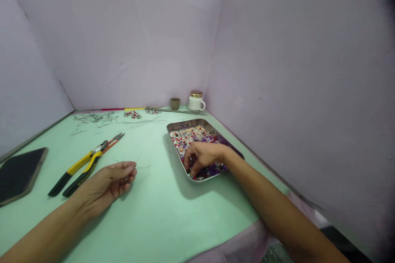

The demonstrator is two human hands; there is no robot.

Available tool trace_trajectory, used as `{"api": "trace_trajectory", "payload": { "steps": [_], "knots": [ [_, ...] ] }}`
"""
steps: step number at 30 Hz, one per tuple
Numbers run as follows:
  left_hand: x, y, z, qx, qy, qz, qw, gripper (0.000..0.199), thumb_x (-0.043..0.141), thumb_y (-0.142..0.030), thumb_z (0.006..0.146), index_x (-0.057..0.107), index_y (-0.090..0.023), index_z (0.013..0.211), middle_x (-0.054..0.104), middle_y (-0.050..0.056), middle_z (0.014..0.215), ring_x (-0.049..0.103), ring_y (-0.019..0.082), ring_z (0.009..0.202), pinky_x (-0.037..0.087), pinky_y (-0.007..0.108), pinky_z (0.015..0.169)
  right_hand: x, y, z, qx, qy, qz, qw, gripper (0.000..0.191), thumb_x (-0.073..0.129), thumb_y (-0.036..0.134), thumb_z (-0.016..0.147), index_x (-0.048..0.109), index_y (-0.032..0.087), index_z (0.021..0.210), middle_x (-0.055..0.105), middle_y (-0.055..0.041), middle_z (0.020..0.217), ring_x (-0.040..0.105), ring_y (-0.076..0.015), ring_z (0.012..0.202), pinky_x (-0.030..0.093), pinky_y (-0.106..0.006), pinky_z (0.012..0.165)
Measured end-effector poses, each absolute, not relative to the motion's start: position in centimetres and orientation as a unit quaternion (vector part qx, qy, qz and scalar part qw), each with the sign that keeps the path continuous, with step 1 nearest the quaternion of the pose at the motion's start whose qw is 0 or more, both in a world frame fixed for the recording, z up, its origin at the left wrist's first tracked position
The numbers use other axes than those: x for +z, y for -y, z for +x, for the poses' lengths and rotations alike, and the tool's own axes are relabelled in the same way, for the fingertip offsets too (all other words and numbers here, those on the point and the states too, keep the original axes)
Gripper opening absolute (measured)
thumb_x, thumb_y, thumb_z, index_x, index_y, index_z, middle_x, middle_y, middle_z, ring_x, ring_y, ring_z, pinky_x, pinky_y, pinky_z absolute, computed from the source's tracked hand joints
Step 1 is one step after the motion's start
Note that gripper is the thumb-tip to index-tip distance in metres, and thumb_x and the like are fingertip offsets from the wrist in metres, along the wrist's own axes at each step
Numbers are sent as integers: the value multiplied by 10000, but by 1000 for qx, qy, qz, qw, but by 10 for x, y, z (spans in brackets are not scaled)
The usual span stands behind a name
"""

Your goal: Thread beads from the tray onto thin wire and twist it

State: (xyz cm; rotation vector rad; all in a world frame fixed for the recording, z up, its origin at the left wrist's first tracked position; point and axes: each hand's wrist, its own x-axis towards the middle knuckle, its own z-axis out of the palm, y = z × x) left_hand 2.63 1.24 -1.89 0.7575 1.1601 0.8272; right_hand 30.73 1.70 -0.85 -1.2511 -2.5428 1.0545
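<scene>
Between the thumb and fingers of my left hand (pixel 119 178), thin wire (pixel 143 167) is pinched, its fine ends sticking out to the right and upward. My right hand (pixel 202 157) reaches into a shallow metal tray (pixel 200 180). Its thumb and fingers are bent down together among the loose beads (pixel 193 134); what lies between the fingertips is too small to make out. The beads are mixed: pearly and gold-toned ones toward the back, purple, red and dark ones nearer the hand.
Yellow-and-black pliers (pixel 83 166) and a dark flat tablet-like object (pixel 21 174) lie left. Cut wire pieces (pixel 95 118) and beaded clusters (pixel 132 114) sit at the back. A small brown cup (pixel 175 104) and a lidded white mug (pixel 195 102) stand by the pale walls.
</scene>
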Motion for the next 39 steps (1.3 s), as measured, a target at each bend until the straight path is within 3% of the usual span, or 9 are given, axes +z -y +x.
{"api": "trace_trajectory", "payload": {
  "steps": [4, 11, 16, 20, 29, 34, 39],
  "knots": [
    [-19, -12, 26, 375, -521, 342, 686, 162, 568, 10, 635, 558, -106, 748, 564, 45, 635, 529, 93, 500, 453, 182, 412, -14, -19, 312, 320, 847, -420, 57, 282, 684, 214, 566, 653, 177, 844, 642, 9, 760, 561, -111, 663, 401, -176, 579],
    [-18, -11, 25, 371, -514, 339, 695, 170, 566, 17, 633, 559, -107, 750, 565, 43, 639, 531, 93, 512, 456, 182, 420, -10, -27, 340, 72, 778, -605, 152, 260, 595, 78, 594, 665, 213, 805, 658, -11, 791, 569, -150, 722, 394, -213, 626],
    [-18, -11, 26, 366, -517, 342, 694, 164, 564, 14, 636, 557, -107, 747, 559, 39, 633, 525, 90, 504, 453, 182, 418, -5, -18, 333, 126, 788, -567, 205, 145, 597, 151, 642, 665, 187, 766, 660, -13, 759, 577, -137, 698, 409, -209, 626],
    [-17, -12, 27, 360, -516, 347, 695, 156, 567, 7, 638, 557, -108, 743, 558, 38, 633, 523, 86, 503, 451, 179, 420, 0, -8, 321, 227, 830, -482, 166, 136, 622, 217, 640, 673, 175, 759, 663, -7, 734, 586, -129, 671, 416, -207, 624],
    [-17, -11, 27, 361, -519, 349, 692, 156, 564, 3, 640, 558, -110, 747, 561, 39, 633, 525, 88, 502, 451, 180, 416, -4, -4, 322, 308, 814, -490, 48, 224, 663, 276, 587, 679, 181, 790, 673, 0, 726, 590, -121, 622, 405, -185, 557],
    [-17, -11, 26, 363, -518, 351, 691, 159, 572, 4, 635, 556, -110, 745, 559, 38, 636, 524, 88, 508, 450, 176, 417, -1, -7, 345, 213, 803, -556, 22, 186, 641, 216, 579, 678, 202, 761, 658, 19, 669, 562, -116, 582, 373, -182, 505],
    [-19, -12, 25, 358, -512, 349, 698, 162, 578, 1, 631, 556, -111, 746, 564, 41, 640, 528, 93, 512, 455, 182, 420, 1, -14, 368, 91, 741, -662, 65, 162, 602, 187, 596, 677, 196, 739, 661, -6, 684, 551, -127, 592, 362, -199, 521]
  ]
}}
